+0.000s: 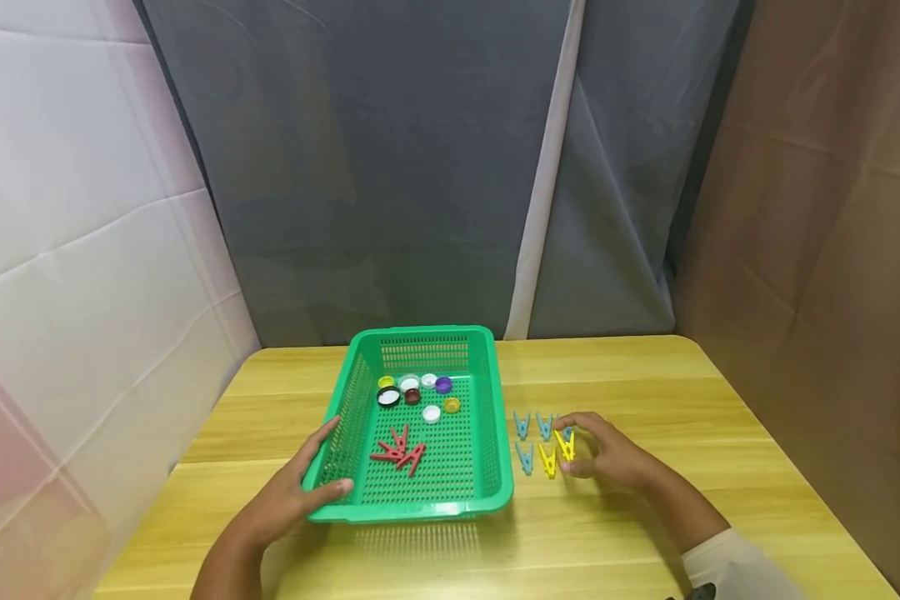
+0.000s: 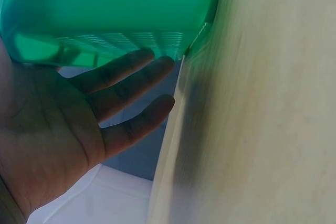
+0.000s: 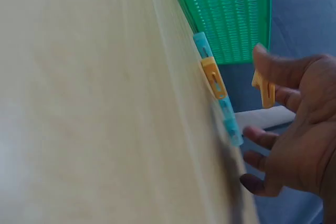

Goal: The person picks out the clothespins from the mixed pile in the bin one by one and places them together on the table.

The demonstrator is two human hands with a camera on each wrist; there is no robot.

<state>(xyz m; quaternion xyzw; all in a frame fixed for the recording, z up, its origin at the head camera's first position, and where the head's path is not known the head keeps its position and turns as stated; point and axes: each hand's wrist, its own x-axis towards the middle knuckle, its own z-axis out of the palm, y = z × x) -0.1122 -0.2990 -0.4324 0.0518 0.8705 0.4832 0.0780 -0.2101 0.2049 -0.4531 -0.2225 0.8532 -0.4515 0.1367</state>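
Observation:
My left hand (image 1: 288, 492) holds the near left corner of a green basket (image 1: 506, 475), thumb over the rim. In the left wrist view, three of its fingers stretch out straight beside the basket wall. With thumb and index finger, my right hand (image 1: 607, 454) pinches a yellow clothespin (image 1: 566, 445), raised off the table in the right wrist view; its other fingers are loosely bent. Close by, a second yellow clothespin (image 1: 547, 461) lies among several blue clothespins (image 1: 525, 458), one partly hidden by the right hand. Inside the basket, red clothespins (image 1: 412, 458) lie crossed near the front.
Several bottle caps (image 1: 431, 414), white, yellow, purple, brown and black-rimmed, lie toward the back of the basket. The basket stands on a wooden table (image 1: 607, 367). Grey cloth (image 1: 420, 167) hangs behind it, with a white sheet (image 1: 82, 208) at left and a brown one (image 1: 817, 250) at right.

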